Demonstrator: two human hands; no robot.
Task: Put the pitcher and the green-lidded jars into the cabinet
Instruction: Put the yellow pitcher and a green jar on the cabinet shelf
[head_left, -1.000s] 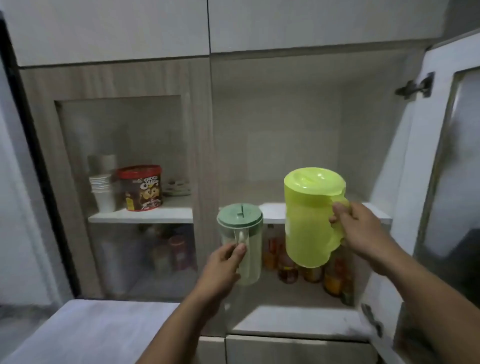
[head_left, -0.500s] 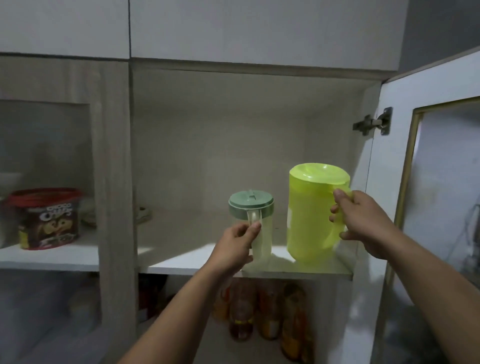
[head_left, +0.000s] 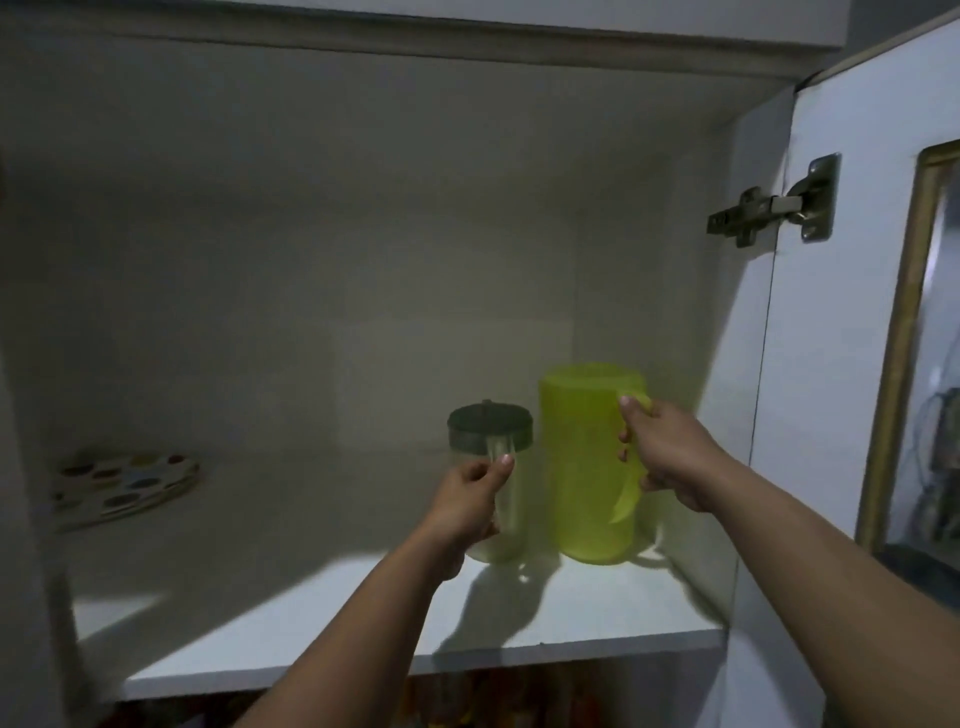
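One pitcher (head_left: 589, 462) and one jar (head_left: 491, 478) are seen, both upright on the shelf (head_left: 311, 618) inside the cabinet. The pitcher's handle is gripped by the right hand (head_left: 662, 457), its translucent yellow-green plastic body lying just left of that hand. The jar's clear handle is pinched by the left hand (head_left: 467, 501); its round green lid sits above the fingers. One dotted plate (head_left: 122, 480) lies far left.

Yellow-green translucent pitcher (head_left: 592, 467), lidded, upright on the cabinet shelf (head_left: 311, 613) near its right edge, handle toward the front. Clear jar (head_left: 491, 478) with dark green lid, upright, just left of the pitcher, toward the shelf's middle depth.
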